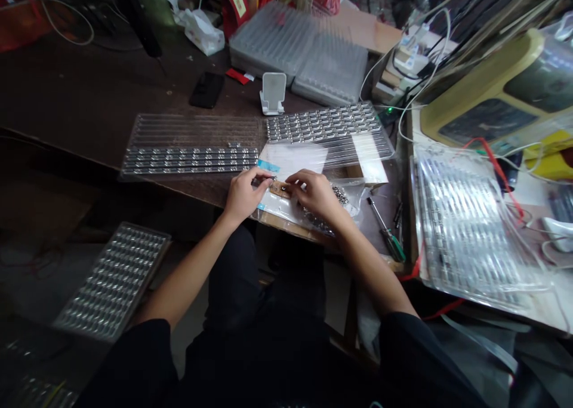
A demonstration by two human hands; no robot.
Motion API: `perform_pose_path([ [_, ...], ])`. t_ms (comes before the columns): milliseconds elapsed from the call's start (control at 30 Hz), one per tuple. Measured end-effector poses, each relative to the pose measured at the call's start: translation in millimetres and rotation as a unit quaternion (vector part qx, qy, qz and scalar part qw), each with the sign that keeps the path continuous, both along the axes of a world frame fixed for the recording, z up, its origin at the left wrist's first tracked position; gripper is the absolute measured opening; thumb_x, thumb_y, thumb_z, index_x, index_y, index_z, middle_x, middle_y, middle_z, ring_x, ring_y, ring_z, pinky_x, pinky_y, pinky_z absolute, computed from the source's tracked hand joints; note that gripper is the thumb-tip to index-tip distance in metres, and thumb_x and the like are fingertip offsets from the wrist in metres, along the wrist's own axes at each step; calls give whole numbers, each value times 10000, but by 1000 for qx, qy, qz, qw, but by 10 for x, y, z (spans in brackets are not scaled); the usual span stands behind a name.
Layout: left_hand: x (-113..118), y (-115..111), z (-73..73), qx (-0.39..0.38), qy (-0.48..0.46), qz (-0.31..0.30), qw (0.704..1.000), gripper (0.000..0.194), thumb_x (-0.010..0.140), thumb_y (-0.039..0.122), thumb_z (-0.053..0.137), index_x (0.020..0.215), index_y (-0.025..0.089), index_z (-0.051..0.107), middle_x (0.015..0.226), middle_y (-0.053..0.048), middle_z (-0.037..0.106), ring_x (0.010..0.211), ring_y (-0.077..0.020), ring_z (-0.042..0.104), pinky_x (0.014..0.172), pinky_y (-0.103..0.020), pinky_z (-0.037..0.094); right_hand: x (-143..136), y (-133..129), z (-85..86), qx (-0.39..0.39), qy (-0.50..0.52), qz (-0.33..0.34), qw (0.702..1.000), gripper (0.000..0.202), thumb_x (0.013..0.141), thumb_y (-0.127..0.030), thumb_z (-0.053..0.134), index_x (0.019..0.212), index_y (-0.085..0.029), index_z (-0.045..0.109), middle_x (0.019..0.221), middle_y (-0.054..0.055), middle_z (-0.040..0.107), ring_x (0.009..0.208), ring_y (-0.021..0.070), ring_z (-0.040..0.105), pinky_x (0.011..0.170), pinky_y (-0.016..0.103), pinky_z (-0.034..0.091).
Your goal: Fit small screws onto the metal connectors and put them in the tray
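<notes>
Near the table's front edge, my left hand (245, 195) pinches a small dark metal part (272, 178) between thumb and fingertips. My right hand (314, 192) has its fingers curled together at the right end of a small brown wooden block (280, 189); what they pinch, if anything, is hidden. A dark round spot shows on top of the block. Below and beside my right hand, a clear plastic bag (356, 198) holds many small shiny metal parts (340, 195). A clear ribbed tray (192, 161) with rows of metal parts lies beyond my left hand.
Another part-filled tray (322, 123) lies behind my right hand. A green-handled screwdriver (387, 232) is to the right. Stacked trays (465, 223) stand at far right, a filled tray (114, 279) at lower left. A phone (207, 89) and white stand (273, 92) sit behind.
</notes>
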State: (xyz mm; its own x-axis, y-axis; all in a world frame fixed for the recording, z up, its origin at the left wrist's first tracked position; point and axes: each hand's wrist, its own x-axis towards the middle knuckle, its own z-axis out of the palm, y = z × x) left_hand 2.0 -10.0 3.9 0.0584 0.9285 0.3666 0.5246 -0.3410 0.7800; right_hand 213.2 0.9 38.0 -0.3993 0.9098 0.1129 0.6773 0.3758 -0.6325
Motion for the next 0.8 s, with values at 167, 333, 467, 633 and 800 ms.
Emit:
perform_pose_path([
  [167,-3,-1,-35,10,-6,2,1000,85,909,210,664,967,188,721,984,-60,781,913,-214,720,850,-323,546,35,5,16,-44,-80,2,996,80,897,-224,755,954,-193,803,944,58,777,796,177,674,717,265,435],
  [333,7,-5,-42,14,-8,3,1000,148,937,231,637,1038,177,731,998,-67,783,897,-203,734,849,-303,557,11,13,-33,-36,-86,9,996,80,940,-182,689,951,-164,766,976,77,762,859,192,663,745,272,427],
  [467,17,-10,-28,12,4,-11,1000,174,968,276,622,1045,183,748,1023,-64,789,891,-199,735,844,-293,567,2,10,-64,-13,5,-9,1000,116,969,-159,622,975,-146,738,942,74,762,845,183,667,781,268,463],
  [633,19,-27,-42,6,-26,-9,1000,160,878,293,775,996,186,768,985,-56,801,844,-199,749,802,-279,586,-50,13,-131,20,53,30,998,197,973,-123,579,1008,-151,771,1023,102,763,938,202,693,855,286,501],
  [800,7,-26,-50,10,-35,2,999,148,844,212,795,988,184,771,985,-52,801,859,-194,748,808,-273,581,-134,-42,-124,13,-46,27,998,207,980,-130,586,1021,-155,787,1054,103,749,922,206,699,817,273,494],
])
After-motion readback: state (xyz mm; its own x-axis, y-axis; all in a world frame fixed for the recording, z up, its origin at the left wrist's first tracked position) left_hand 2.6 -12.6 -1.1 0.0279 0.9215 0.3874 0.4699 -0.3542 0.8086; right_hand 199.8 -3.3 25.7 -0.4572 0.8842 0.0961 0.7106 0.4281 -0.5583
